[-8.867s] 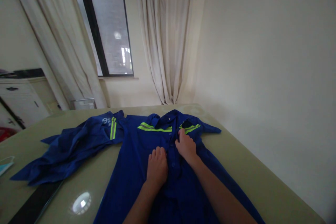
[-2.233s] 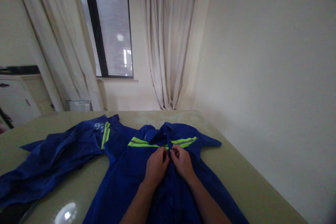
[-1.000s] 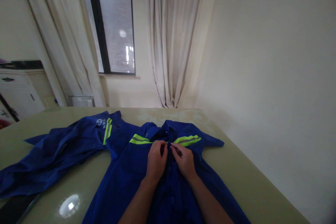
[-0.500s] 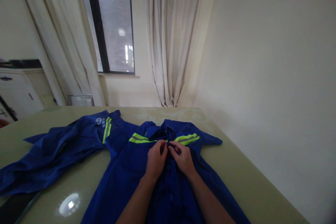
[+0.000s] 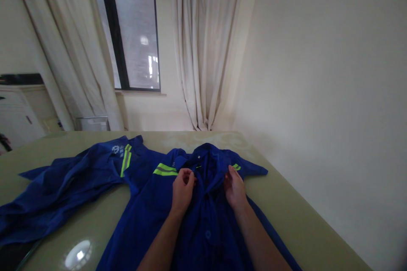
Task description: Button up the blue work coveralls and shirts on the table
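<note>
A blue work jacket (image 5: 149, 216) with yellow-green and grey reflective stripes lies front side up, its collar toward the far edge. My left hand (image 5: 183, 189) pinches one front edge just below the collar. On the opposite side, my right hand (image 5: 234, 187) has its fingers curled around the other front edge. Between them the upper front gapes, showing the inside of the collar (image 5: 206, 152). Lower down, the two edges still meet near a round button (image 5: 208, 234). Blue fabric with a white logo (image 5: 115, 149) and a stripe stretches off to the left.
The jacket lies on a glossy greenish table (image 5: 286, 207). A dark flat object (image 5: 19, 254) sits partly under the fabric at lower left. A plain wall (image 5: 333, 93) runs along the right. Curtains (image 5: 203, 51), a window (image 5: 135, 29) and a white cabinet (image 5: 22, 110) stand beyond.
My hands were together at the jacket's front and have moved apart, the right one farther to the right. The upper front has come open between them.
</note>
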`<act>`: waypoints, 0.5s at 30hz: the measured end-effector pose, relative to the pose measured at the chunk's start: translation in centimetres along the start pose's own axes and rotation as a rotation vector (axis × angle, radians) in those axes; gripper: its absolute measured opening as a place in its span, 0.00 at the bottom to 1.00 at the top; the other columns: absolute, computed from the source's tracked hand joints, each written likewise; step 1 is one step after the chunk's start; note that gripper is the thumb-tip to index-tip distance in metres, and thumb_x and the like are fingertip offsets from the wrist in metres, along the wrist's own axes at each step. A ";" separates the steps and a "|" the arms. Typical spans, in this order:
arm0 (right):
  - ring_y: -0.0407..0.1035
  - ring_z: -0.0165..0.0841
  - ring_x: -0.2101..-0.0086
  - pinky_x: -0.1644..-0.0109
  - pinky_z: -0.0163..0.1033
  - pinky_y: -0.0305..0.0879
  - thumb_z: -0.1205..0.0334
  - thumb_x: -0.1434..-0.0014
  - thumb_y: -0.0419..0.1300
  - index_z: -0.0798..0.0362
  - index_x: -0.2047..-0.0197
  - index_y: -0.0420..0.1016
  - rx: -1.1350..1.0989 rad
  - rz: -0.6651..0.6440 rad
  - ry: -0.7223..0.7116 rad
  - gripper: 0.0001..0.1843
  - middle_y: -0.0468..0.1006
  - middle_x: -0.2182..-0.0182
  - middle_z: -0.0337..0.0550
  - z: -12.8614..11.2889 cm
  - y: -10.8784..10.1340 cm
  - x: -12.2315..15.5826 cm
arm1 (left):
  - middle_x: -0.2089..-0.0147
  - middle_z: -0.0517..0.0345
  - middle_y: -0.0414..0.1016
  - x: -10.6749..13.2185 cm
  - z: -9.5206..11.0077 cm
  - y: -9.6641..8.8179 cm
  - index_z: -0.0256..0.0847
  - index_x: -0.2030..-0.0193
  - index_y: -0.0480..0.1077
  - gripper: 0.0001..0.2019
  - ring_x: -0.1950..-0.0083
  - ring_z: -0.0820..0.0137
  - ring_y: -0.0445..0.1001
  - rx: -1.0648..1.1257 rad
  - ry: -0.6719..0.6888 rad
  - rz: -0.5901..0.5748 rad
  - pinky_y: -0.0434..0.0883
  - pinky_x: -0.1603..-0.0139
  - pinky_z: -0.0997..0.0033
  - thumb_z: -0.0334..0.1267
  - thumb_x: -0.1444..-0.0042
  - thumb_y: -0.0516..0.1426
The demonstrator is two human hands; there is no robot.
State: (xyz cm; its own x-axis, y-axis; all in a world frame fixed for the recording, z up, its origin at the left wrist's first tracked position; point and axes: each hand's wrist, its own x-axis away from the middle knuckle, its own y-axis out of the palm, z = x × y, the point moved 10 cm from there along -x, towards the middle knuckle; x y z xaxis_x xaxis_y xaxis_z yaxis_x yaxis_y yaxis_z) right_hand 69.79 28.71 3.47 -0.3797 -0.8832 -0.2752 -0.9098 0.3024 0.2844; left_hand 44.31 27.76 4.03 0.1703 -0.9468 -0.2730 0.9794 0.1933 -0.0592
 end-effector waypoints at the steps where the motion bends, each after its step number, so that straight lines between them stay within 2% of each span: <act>1: 0.78 0.38 0.70 0.68 0.42 0.76 0.36 0.43 0.65 0.48 0.61 0.77 -0.008 0.000 0.002 0.23 0.82 0.71 0.42 -0.2 0.1 0.2 | 0.69 0.57 0.79 0.2 0.4 0.3 0.41 0.60 0.71 0.14 0.69 0.65 0.79 -0.028 0.029 -0.020 0.74 0.66 0.66 0.51 0.40 0.57; 3: 0.80 0.40 0.64 0.63 0.44 0.78 0.38 0.45 0.67 0.48 0.59 0.78 -0.071 -0.008 0.056 0.22 0.84 0.65 0.45 -0.2 0.9 0.7 | 0.69 0.58 0.79 0.5 1.0 0.9 0.42 0.61 0.72 0.13 0.68 0.65 0.79 -0.098 0.085 -0.061 0.73 0.64 0.67 0.50 0.38 0.57; 6: 0.80 0.42 0.56 0.56 0.45 0.78 0.43 0.46 0.70 0.49 0.54 0.79 -0.165 -0.085 0.209 0.23 0.84 0.56 0.49 0.2 3.0 1.7 | 0.67 0.58 0.80 0.9 1.6 1.6 0.42 0.61 0.72 0.12 0.66 0.65 0.78 -0.168 0.131 -0.107 0.72 0.63 0.68 0.48 0.36 0.56; 8: 0.80 0.43 0.55 0.56 0.45 0.77 0.46 0.48 0.72 0.50 0.52 0.80 -0.129 -0.135 0.264 0.24 0.84 0.55 0.49 0.3 4.3 2.4 | 0.66 0.57 0.80 0.9 1.7 1.9 0.43 0.61 0.73 0.11 0.66 0.66 0.78 -0.184 0.153 -0.116 0.72 0.63 0.68 0.46 0.35 0.55; 10: 0.79 0.44 0.57 0.56 0.46 0.76 0.47 0.50 0.73 0.52 0.55 0.81 0.034 -0.163 0.188 0.24 0.85 0.58 0.49 -0.3 5.0 2.8 | 0.65 0.56 0.80 0.9 1.9 1.9 0.43 0.61 0.73 0.10 0.65 0.65 0.78 -0.196 0.177 -0.107 0.72 0.62 0.67 0.45 0.35 0.55; 12: 0.78 0.44 0.60 0.57 0.46 0.75 0.49 0.52 0.74 0.52 0.59 0.82 0.242 -0.176 0.046 0.21 0.85 0.62 0.49 -1.3 5.6 3.2 | 0.63 0.55 0.80 0.9 2.2 1.8 0.42 0.60 0.73 0.09 0.64 0.64 0.78 -0.218 0.204 -0.092 0.73 0.61 0.66 0.44 0.36 0.55; 15: 0.77 0.43 0.63 0.59 0.44 0.73 0.51 0.48 0.70 0.51 0.63 0.82 0.457 -0.186 -0.116 0.14 0.83 0.64 0.48 -2.1 6.3 4.0 | 0.62 0.54 0.80 1.0 2.5 1.8 0.42 0.59 0.73 0.09 0.62 0.63 0.78 -0.254 0.232 -0.088 0.73 0.60 0.65 0.42 0.36 0.55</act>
State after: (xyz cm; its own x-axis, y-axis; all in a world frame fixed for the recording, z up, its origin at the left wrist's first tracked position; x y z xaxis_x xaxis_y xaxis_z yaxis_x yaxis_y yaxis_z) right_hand 62.94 26.33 6.07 -0.1966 -0.8991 -0.3910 -0.9345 0.2925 -0.2027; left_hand 46.57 26.51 6.09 0.0292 -0.8845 -0.4656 0.9260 0.1993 -0.3206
